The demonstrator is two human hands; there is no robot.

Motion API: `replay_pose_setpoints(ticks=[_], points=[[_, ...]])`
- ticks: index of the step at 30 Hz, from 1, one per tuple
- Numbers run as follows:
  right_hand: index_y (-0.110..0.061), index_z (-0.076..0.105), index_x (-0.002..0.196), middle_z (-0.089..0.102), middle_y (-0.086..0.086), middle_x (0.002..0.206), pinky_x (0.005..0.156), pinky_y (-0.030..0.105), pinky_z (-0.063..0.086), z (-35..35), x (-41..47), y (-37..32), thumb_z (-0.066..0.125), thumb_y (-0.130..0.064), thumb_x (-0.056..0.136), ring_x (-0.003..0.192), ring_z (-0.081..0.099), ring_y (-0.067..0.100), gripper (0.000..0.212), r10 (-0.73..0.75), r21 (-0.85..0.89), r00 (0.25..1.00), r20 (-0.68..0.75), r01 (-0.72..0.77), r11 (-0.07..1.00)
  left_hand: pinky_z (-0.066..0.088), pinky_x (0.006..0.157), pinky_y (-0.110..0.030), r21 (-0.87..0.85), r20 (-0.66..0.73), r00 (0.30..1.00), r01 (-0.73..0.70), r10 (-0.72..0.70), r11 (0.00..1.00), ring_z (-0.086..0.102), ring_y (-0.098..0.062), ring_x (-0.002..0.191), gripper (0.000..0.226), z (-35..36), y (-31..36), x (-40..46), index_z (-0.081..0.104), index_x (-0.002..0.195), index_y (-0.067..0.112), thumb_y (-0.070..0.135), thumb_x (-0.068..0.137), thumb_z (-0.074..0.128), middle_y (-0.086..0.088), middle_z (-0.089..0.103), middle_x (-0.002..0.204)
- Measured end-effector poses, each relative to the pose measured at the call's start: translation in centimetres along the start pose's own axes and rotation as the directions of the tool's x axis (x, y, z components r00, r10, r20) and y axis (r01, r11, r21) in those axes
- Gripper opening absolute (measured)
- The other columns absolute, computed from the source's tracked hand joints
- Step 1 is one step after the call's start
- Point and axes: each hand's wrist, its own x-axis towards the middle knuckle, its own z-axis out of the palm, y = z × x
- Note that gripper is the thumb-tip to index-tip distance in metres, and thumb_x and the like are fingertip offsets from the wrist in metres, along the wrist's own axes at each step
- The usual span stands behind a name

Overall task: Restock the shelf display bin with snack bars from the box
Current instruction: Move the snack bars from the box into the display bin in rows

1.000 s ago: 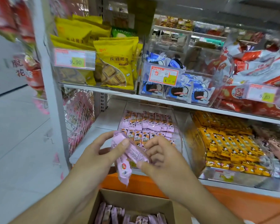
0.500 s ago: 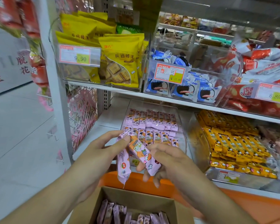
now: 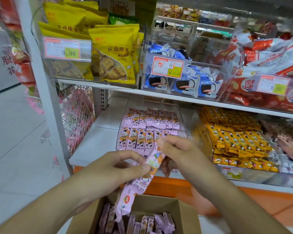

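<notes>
Left hand (image 3: pixel 108 168) pinches two pink snack bars (image 3: pixel 147 173) above the open box (image 3: pixel 184 215); right hand (image 3: pixel 181 152) pinches the upper bar's top end, just before the display bin (image 3: pixel 181 114). Risk: lower bar hangs loose, may slip back into box

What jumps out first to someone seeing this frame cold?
Two hands in the centre foreground: the left hand and right hand both pinch pink snack bars just above an open cardboard box of the same bars. Right behind them, on the lower shelf, sits the clear bin with neat pink rows. Above it to the left, bright yellow biscuit bags with a 9.90 price tag catch the eye.
</notes>
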Motion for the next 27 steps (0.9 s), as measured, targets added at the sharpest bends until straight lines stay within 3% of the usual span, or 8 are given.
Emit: replay_pose_setpoints(ticks=[2,4,7,10,18,22,25,27], points=[[-0.005,0.064,0.11,0.069,0.007,0.073,0.061,0.041,0.057,0.4,-0.3,0.0,0.057,-0.037,0.105,0.063,0.065,0.022,0.033,0.012,-0.015,1.0,0.012,-0.012,1.0,0.037,0.067,-0.029,0.012,0.001,1.0,0.006,-0.006,1.0,0.053,-0.009,0.067,0.037,0.3,0.1,0.1,0.073,0.101,0.031,0.061,0.079,0.076,-0.002,0.063,0.078],[-0.029,0.059,0.12,0.072,-0.006,0.095,0.071,0.037,0.06,0.4,-0.5,-0.1,0.062,-0.041,0.102,0.074,0.069,0.012,0.022,-0.034,-0.088,0.999,-0.02,0.032,0.996,0.039,0.073,-0.033,-0.016,-0.03,0.999,0.018,-0.019,1.0,0.061,-0.015,0.072,0.037,0.5,-0.1,0.2,0.074,0.099,0.029,0.061,0.079,0.075,0.002,0.072,0.081],[-0.048,0.045,0.133,0.048,-0.024,0.131,0.091,0.021,0.054,-0.3,-1.1,-0.2,0.082,-0.051,0.084,0.116,0.059,-0.001,0.061,-0.229,-0.39,0.972,0.044,0.227,0.892,0.04,0.08,-0.038,-0.087,-0.143,0.989,0.026,-0.039,0.996,0.071,-0.027,0.098,0.045,0.7,-0.6,0.5,0.074,0.104,0.028,0.065,0.078,0.074,-0.001,0.08,0.097],[-0.042,0.044,0.142,0.035,-0.027,0.146,0.106,0.011,0.036,0.0,-1.2,0.2,0.087,-0.054,0.077,0.139,0.039,-0.003,0.079,-0.368,-0.564,0.912,0.182,0.403,0.721,0.035,0.077,-0.038,-0.142,-0.163,0.986,0.004,-0.028,0.99,0.065,-0.023,0.08,0.051,1.2,-0.9,1.0,0.074,0.104,0.027,0.07,0.075,0.077,-0.007,0.076,0.087],[-0.044,0.034,0.154,0.029,-0.034,0.155,0.115,0.021,0.034,-0.4,-1.2,0.7,0.084,-0.061,0.077,0.144,0.03,-0.007,0.093,-0.358,-0.621,0.908,0.218,0.412,0.666,0.035,0.075,-0.036,-0.123,-0.174,0.985,-0.027,0.005,0.992,0.057,-0.019,0.076,0.053,2.4,-0.5,1.8,0.074,0.103,0.029,0.073,0.074,0.073,0.008,0.068,0.074],[-0.05,0.041,0.138,0.043,-0.037,0.137,0.093,0.007,0.037,-1.6,-0.8,0.7,0.09,-0.054,0.073,0.123,0.042,-0.015,0.081,-0.292,-0.611,0.953,0.086,0.282,0.74,0.044,0.079,-0.036,-0.075,-0.177,0.984,-0.018,0.004,0.997,0.071,-0.02,0.099,0.036,2.7,-0.4,2.3,0.075,0.106,0.045,0.068,0.08,0.066,0.009,0.079,0.096],[-0.048,0.042,0.132,0.044,-0.029,0.136,0.094,0.016,0.039,-3.8,0.6,1.1,0.09,-0.053,0.073,0.116,0.046,-0.005,0.076,-0.243,-0.68,0.97,0.0,0.178,0.712,0.05,0.092,-0.038,-0.033,-0.182,0.983,-0.022,0.015,0.999,0.068,-0.014,0.105,0.022,2.5,-0.7,2.5,0.073,0.108,0.05,0.06,0.092,0.062,0.011,0.076,0.108],[-0.045,0.043,0.132,0.041,-0.02,0.137,0.103,0.025,0.04,-5.6,2.0,1.8,0.09,-0.048,0.075,0.122,0.041,0.002,0.073,-0.182,-0.735,0.982,-0.053,0.085,0.672,0.046,0.079,-0.037,-0.032,-0.169,0.985,-0.02,0.014,0.999,0.064,-0.018,0.095,0.02,2.2,-1.2,2.6,0.072,0.11,0.05,0.058,0.095,0.061,0.0,0.074,0.113]])
